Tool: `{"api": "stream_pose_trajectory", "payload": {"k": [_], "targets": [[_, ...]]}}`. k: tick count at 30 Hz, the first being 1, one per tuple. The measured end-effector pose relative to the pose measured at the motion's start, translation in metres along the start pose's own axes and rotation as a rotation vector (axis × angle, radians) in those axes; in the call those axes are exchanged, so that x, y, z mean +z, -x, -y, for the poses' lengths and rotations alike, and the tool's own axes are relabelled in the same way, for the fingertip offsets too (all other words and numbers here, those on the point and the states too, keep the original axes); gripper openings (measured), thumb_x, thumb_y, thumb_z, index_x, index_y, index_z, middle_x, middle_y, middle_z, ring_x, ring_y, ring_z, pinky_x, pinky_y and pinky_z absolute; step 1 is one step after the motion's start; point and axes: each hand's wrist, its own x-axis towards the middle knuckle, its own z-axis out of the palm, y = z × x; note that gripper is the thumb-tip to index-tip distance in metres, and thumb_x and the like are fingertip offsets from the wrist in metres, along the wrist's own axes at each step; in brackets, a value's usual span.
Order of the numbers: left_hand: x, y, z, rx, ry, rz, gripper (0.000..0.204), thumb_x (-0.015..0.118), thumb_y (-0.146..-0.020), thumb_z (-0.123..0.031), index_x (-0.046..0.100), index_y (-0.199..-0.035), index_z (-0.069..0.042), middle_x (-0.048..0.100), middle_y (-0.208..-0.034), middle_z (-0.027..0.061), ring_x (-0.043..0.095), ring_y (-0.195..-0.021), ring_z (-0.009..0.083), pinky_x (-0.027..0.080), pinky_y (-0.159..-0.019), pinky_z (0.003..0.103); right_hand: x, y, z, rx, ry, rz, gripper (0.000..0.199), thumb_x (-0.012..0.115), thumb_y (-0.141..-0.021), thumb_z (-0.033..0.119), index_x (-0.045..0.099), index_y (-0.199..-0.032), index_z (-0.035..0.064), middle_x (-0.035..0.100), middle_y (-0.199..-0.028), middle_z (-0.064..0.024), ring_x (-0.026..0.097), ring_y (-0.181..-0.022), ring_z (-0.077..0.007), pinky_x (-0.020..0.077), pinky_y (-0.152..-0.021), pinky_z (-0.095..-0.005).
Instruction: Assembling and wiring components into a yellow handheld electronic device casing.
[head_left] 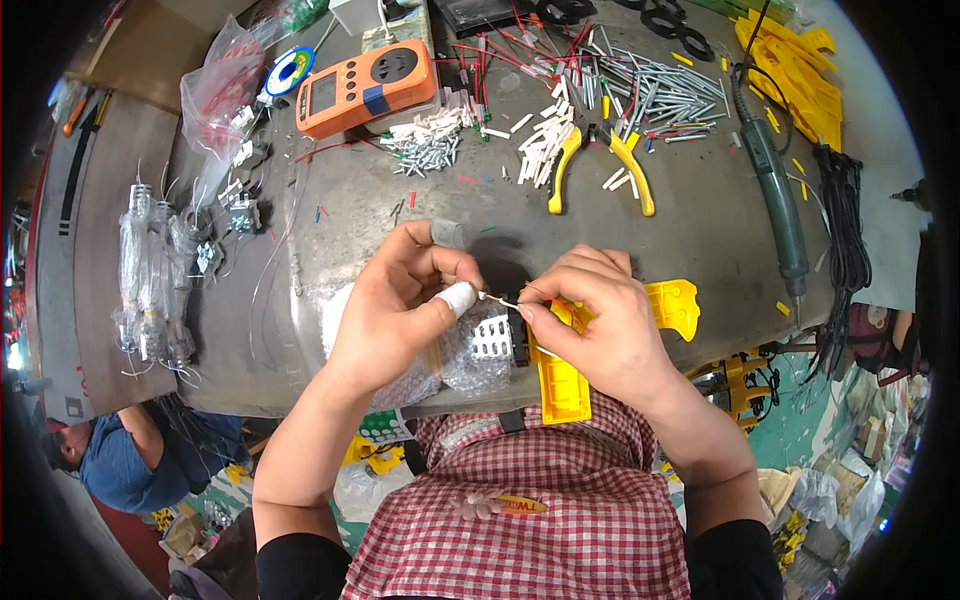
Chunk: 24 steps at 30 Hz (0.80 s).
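— Two hands over one big grey workbench (400, 230) filling the middle of the frame — what's spread across it?

— Biggest first: an orange meter (365, 87) sits at upper centre-left, a green power tool (775, 190) with its black cable runs down the right side, and a stack of yellow plastic parts (800, 80) lies in the upper right corner. Yellow-handled pliers (600, 160) rest at upper centre, beside a scatter of white sleeves and metal pins (640, 90).

— And at the near edge?

— A yellow plastic housing (562, 385) lies at lower centre, partly under the right hand (600, 320). Just left of it is a bubble-wrap bag (440, 365), under the left hand (400, 310).

— Fingers?

— Left hand: thumb, wrapped in white tape (458, 298), and forefinger are pinched on one end of a thin wire (503, 301). Right hand: thumb and forefinger are pinched on the other end, remaining fingers curled in. The wire spans the small gap between both hands, centre frame, above a small black-and-white component (495, 338).

— Smallest bits?

— Red and green wire offcuts (412, 199) dot the bench above the hands.
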Motion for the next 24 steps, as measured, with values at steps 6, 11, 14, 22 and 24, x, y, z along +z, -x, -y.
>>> {"api": "stream_pose_trajectory", "payload": {"k": [6,11,14,22,24], "targets": [[0.018,0.007,0.001,0.183,-0.363,-0.051,0.049,0.063,-0.076,0.007,0.038,-0.118,-0.002,0.061,-0.097,0.0101,0.062,-0.093,0.0182,0.05,-0.084,0.031,0.002,0.0,-0.001,0.008,0.003,0.014,0.009,0.07,-0.074,0.013,0.063,-0.078,0.0082,0.061,-0.073,-0.001,0.057,-0.077,-0.0192,0.0353,-0.079,-0.0345],[0.016,0.005,0.004,0.367,-0.578,-0.027,0.046,0.065,-0.073,0.008,0.045,-0.113,-0.001,0.063,-0.094,0.0116,0.066,-0.089,0.0231,0.053,-0.078,0.032,0.001,0.003,0.0,-0.018,0.026,0.016,0.013,0.069,-0.077,0.018,0.063,-0.078,0.0071,0.06,-0.074,-0.0021,0.057,-0.079,-0.0199,0.0342,-0.079,-0.0358],[0.027,0.01,-0.007,0.307,-0.701,0.081,0.044,0.066,-0.076,0.006,0.045,-0.114,-0.001,0.062,-0.098,0.0103,0.065,-0.092,0.0204,0.052,-0.082,0.033,-0.007,0.005,-0.004,-0.045,0.091,0.051,0.016,0.069,-0.077,0.021,0.063,-0.079,0.0065,0.06,-0.075,-0.0029,0.056,-0.08,-0.0201,0.0334,-0.08,-0.0362],[0.01,0.002,-0.005,0.708,-0.989,-0.045,0.027,0.063,-0.062,0.009,0.061,-0.087,-0.002,0.062,-0.084,0.0113,0.061,-0.072,0.0254,0.05,-0.062,0.033,-0.013,0.002,-0.001,-0.012,0.077,0.142,0.017,0.069,-0.077,0.024,0.064,-0.083,0.0077,0.06,-0.078,-0.0026,0.056,-0.082,-0.0211,0.0326,-0.08,-0.0369],[0.018,0.002,-0.012,0.745,-1.015,-0.099,0.024,0.06,-0.057,0.007,0.061,-0.08,-0.002,0.062,-0.079,0.0116,0.059,-0.068,0.0287,0.048,-0.059,0.035,-0.007,-0.002,0.008,-0.059,-0.023,0.081,0.019,0.068,-0.077,0.024,0.062,-0.085,0.0086,0.059,-0.081,-0.0022,0.055,-0.088,-0.021,0.0324,-0.082,-0.0381]]}}
